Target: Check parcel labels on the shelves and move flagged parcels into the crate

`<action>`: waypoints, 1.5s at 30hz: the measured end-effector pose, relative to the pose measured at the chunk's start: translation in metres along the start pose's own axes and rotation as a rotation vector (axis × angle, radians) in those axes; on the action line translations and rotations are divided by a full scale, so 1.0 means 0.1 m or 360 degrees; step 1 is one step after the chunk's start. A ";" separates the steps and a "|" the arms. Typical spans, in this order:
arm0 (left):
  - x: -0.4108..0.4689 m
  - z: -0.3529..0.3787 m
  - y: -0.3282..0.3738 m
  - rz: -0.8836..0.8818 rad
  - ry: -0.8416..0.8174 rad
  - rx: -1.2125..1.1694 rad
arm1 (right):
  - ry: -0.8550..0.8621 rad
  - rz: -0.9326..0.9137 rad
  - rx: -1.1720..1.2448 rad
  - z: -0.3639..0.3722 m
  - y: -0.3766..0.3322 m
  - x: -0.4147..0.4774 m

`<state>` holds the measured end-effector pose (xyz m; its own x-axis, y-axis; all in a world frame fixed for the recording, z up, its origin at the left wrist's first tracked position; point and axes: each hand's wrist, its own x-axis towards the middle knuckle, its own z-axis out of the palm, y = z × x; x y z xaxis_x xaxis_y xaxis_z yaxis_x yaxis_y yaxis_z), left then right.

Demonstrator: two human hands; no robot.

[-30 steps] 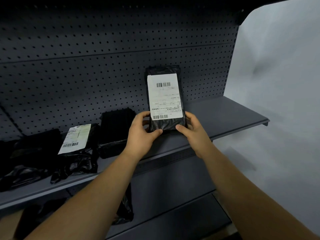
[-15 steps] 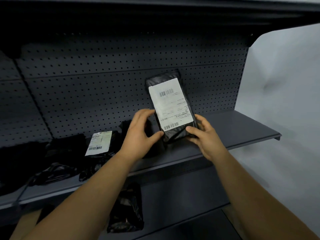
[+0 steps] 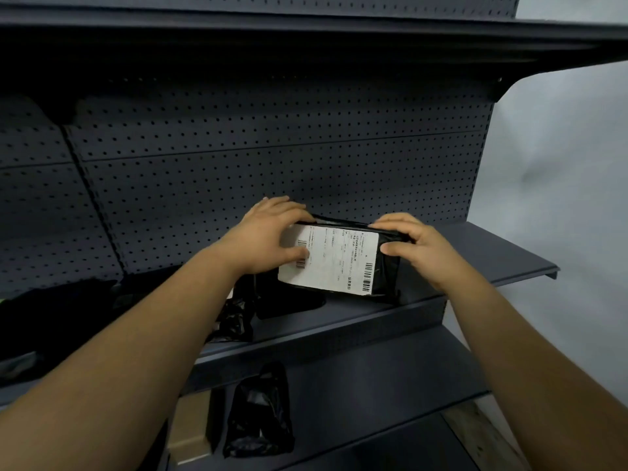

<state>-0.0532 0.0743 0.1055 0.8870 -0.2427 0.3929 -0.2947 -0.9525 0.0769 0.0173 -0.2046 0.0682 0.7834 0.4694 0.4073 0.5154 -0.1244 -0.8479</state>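
Left hand (image 3: 268, 236): arm reaches up and forward from lower left; fingers curl over the top edge of the parcel (image 3: 387, 266), thumb pressed on the front near a barcode. Gripping the parcel's left end.
Right hand (image 3: 416, 248): arm comes up from lower right; fingers hook over the top right edge, thumb lies on the black wrap at the front. Gripping the right end.
Parcel: black poly bag, turned sideways, long edge level, face tilted toward the camera. Held low over the middle shelf (image 3: 492, 263), in front of the pegboard back (image 3: 272, 147). Cannot tell if its lower edge touches the shelf.
Label (image 3: 336, 260): white, covers most of the front, barcodes at both ends; print too small to read. Left thumb hides part of it.
Just behind and below: a dark flat parcel (image 3: 292, 304) on the same shelf, partly hidden by the held one.
Left of that: crumpled black bag (image 3: 238, 321); more dark bags (image 3: 51, 311) farther left, in shadow.
Lower shelf (image 3: 390, 375): upright black bag (image 3: 258, 413), brown carton (image 3: 190, 433) beside it.
Overhead: upper shelf (image 3: 306, 28), casting shade.
Right: plain grey wall (image 3: 560, 164).
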 end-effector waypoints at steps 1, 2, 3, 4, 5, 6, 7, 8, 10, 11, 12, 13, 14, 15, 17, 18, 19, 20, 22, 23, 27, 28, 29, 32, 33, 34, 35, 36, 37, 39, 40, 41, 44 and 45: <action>0.00 -0.02 -0.02 -0.0019 -0.0031 -0.0038 | -0.0032 -0.0007 -0.0040 -0.01 -0.03 0.00; 0.00 -0.04 -0.02 -0.0056 -0.0071 -0.0096 | -0.0067 -0.0012 -0.0057 -0.03 -0.07 0.01; -0.01 -0.06 -0.02 -0.0107 -0.0123 -0.0177 | -0.0096 -0.0014 -0.0055 -0.03 -0.10 0.01; -0.02 -0.08 -0.02 -0.0158 -0.0182 -0.0269 | -0.0120 -0.0019 -0.0046 -0.04 -0.13 0.02; -0.03 -0.08 -0.02 -0.0197 -0.0237 -0.0362 | -0.0137 -0.0027 -0.0045 -0.05 -0.17 0.03; -0.05 -0.08 -0.02 -0.0226 -0.0281 -0.0439 | -0.0151 -0.0036 -0.0052 -0.05 -0.19 0.05; -0.06 -0.07 -0.02 -0.0241 -0.0309 -0.0490 | -0.0162 -0.0045 -0.0062 -0.05 -0.21 0.07; -0.08 -0.06 -0.02 -0.0252 -0.0325 -0.0522 | -0.0168 -0.0052 -0.0069 -0.05 -0.23 0.09; -0.11 -0.03 -0.04 -0.0288 -0.0325 -0.0619 | -0.0163 -0.0077 -0.0115 -0.05 -0.25 0.15; -0.13 0.00 -0.06 -0.0319 -0.0302 -0.0702 | -0.0131 -0.0106 -0.0168 -0.04 -0.26 0.19; -0.15 0.01 -0.07 -0.0352 -0.0263 -0.0804 | -0.0076 -0.0134 -0.0208 -0.04 -0.26 0.22; -0.18 0.04 -0.07 -0.0383 -0.0209 -0.0896 | 0.0014 -0.0158 -0.0204 -0.04 -0.25 0.25; -0.20 0.07 -0.09 -0.0406 -0.0143 -0.0966 | 0.0139 -0.0174 -0.0171 -0.03 -0.24 0.28; -0.23 0.11 -0.10 -0.0436 -0.0069 -0.1026 | 0.0281 -0.0182 -0.0147 -0.01 -0.22 0.30; -0.27 0.18 -0.12 -0.0532 0.0099 -0.1215 | 0.0526 -0.0150 -0.0117 0.07 -0.15 0.30; -0.29 0.22 -0.11 -0.0580 0.0186 -0.1335 | 0.0611 -0.0122 -0.0093 0.12 -0.11 0.29; -0.30 0.25 -0.10 -0.0629 0.0281 -0.1443 | 0.0663 -0.0086 -0.0080 0.18 -0.08 0.28; -0.29 0.29 -0.09 -0.0685 0.0384 -0.1539 | 0.0676 -0.0037 -0.0074 0.25 -0.05 0.26; -0.27 0.34 -0.06 -0.0795 0.0570 -0.1713 | 0.0557 0.0079 -0.0064 0.39 -0.01 0.21; -0.26 0.35 -0.02 -0.0838 0.0641 -0.1798 | 0.0440 0.0120 -0.0046 0.46 0.00 0.20; -0.21 0.40 0.13 -0.0896 0.0766 -0.2044 | 0.0024 0.0265 0.0129 0.71 0.05 0.18; -0.21 0.41 0.17 -0.0879 0.0777 -0.2064 | -0.0019 0.0305 0.0180 0.75 0.06 0.18; -0.21 0.42 0.20 -0.0862 0.0786 -0.2073 | -0.0043 0.0335 0.0227 0.78 0.08 0.19; -0.23 0.47 0.22 -0.0848 0.0757 -0.2079 | -0.0025 0.0347 0.0349 0.80 0.17 0.20; -0.25 0.47 0.21 -0.0836 0.0730 -0.2070 | -0.0010 0.0343 0.0382 0.79 0.20 0.19; -0.27 0.48 0.20 -0.0816 0.0691 -0.2047 | 0.0003 0.0335 0.0408 0.78 0.22 0.17; -0.30 0.47 0.19 -0.0787 0.0640 -0.2012 | 0.0017 0.0327 0.0421 0.76 0.23 0.15; -0.33 0.46 0.17 -0.0754 0.0572 -0.1963 | 0.0032 0.0318 0.0432 0.75 0.23 0.13; -0.36 0.46 0.15 -0.0719 0.0489 -0.1901 | 0.0043 0.0311 0.0447 0.74 0.22 0.11; -0.44 0.47 0.12 -0.0645 0.0337 -0.1728 | 0.0063 0.0319 0.0482 0.71 0.23 0.07; -0.47 0.47 0.12 -0.0621 0.0298 -0.1642 | 0.0067 0.0326 0.0491 0.70 0.23 0.05; -0.49 0.48 0.12 -0.0610 0.0292 -0.1573 | 0.0066 0.0328 0.0489 0.69 0.24 0.03; -0.55 0.50 0.17 -0.0600 0.0345 -0.1502 | 0.0049 0.0307 0.0492 0.69 0.25 -0.04; -0.56 0.50 0.20 -0.0591 0.0353 -0.1505 | 0.0056 0.0301 0.0495 0.69 0.25 -0.05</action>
<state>-0.0909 0.0601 0.0394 0.9218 0.1669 0.3498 -0.2597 -0.4037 0.8772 0.0020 -0.1497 0.0214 0.8690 0.4324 0.2404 0.2342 0.0685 -0.9698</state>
